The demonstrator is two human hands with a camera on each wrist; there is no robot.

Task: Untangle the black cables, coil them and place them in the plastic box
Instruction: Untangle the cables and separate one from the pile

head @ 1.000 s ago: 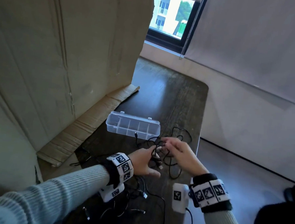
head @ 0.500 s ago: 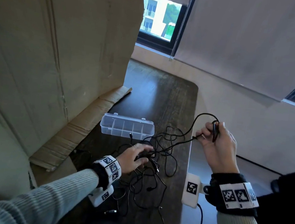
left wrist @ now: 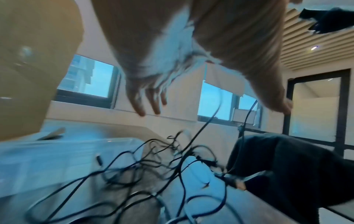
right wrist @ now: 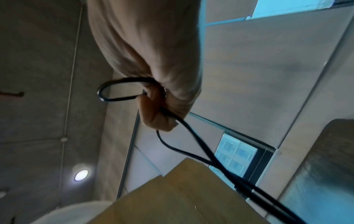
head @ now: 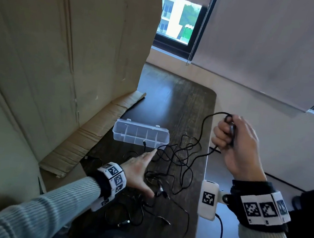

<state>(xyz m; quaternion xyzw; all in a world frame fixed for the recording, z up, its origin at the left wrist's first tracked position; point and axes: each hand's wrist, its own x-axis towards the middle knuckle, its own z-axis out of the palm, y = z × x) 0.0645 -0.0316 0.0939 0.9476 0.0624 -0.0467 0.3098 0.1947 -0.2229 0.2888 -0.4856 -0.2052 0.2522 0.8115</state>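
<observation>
L hand (head: 140, 172) lifted off tangled black cables (head: 175, 158), fingers (head: 151, 153) straight.

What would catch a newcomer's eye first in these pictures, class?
First, the tangle of black cables sprawled over the dark table, right in the middle. Next, the right hand, raised off the table's right edge, grips a loop of one cable, while the left hand stretches open over the tangle. Behind the cables lies a clear plastic box, with a big sheet of cardboard standing on the left.
</observation>
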